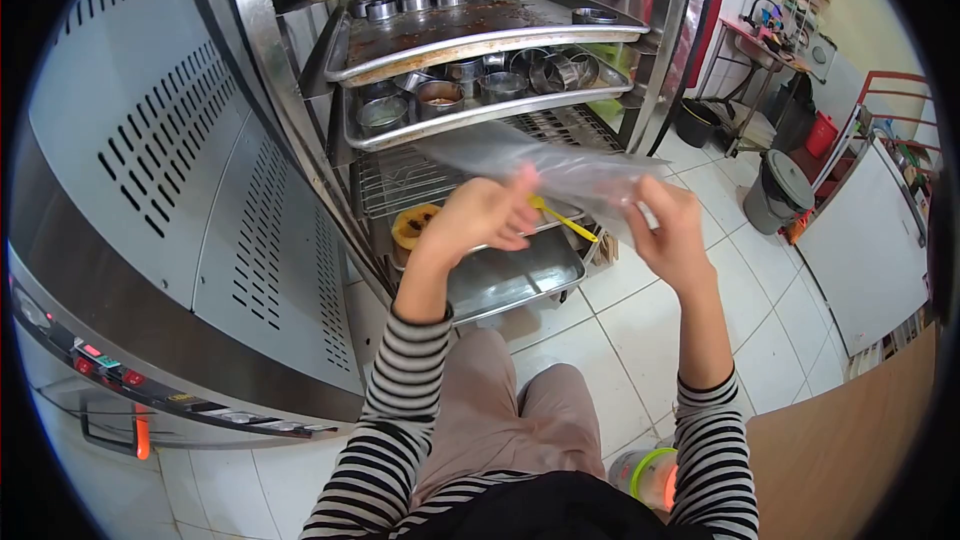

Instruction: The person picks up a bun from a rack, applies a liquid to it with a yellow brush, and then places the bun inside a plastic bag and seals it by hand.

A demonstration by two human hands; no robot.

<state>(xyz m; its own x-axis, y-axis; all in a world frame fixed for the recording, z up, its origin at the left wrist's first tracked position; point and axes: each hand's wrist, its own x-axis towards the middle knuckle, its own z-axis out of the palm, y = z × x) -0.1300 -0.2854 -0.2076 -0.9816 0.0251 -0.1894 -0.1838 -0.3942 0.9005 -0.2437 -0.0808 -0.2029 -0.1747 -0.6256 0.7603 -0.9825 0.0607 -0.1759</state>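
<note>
A clear plastic bag (560,165), blurred by motion, stretches in front of the rack's lower shelves. My right hand (668,230) pinches its right end between thumb and fingers. Close below the bag's left part is my left hand (485,215), thumb raised and fingers loosely apart, the thumb overlapping the plastic in this view. Just beyond the left hand, a round yellow item with dark spots (413,227) sits low in the rack. A thin yellow utensil (565,220) lies between my hands, partly covered by the left one.
The metal rack (665,70) holds baking trays (490,45) with several metal rings (500,87). A low tray (520,275) juts out near my knees. An oven-like steel unit (190,160) stands left, a wooden surface (840,440) right, and a lidded bin (778,190) farther back.
</note>
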